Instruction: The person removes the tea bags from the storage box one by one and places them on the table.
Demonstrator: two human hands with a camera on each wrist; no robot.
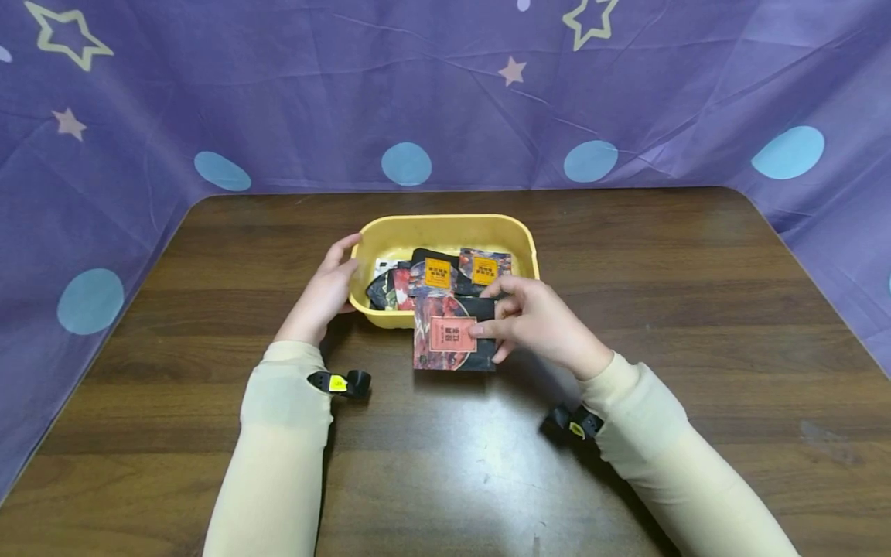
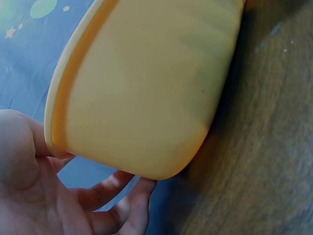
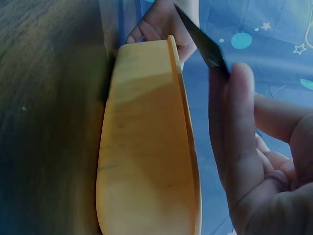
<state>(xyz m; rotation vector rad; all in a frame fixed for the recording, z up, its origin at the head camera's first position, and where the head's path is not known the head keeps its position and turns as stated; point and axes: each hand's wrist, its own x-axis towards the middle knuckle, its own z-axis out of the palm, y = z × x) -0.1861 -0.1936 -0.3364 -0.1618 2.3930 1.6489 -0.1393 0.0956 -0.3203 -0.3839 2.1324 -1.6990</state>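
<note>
A tea sachet (image 1: 448,334), black and red with a pink label, is pinched between thumb and fingers of my right hand (image 1: 539,325), over the near rim of a yellow plastic basin (image 1: 445,220). From the right wrist view the sachet (image 3: 204,43) appears edge-on above the rim. My left hand (image 1: 327,288) holds the basin's left end; in the left wrist view its fingers curl against the basin's wall (image 2: 142,93). Inside lie several more sachets, among them two with orange labels, one sachet (image 1: 437,275) left of the other sachet (image 1: 485,269).
The basin stands on a brown wood-grain table (image 1: 668,309). A purple cloth (image 1: 459,100) with stars and blue dots hangs behind and along the sides. Each wrist wears a small black camera, a left camera (image 1: 341,384) and a right camera (image 1: 572,422).
</note>
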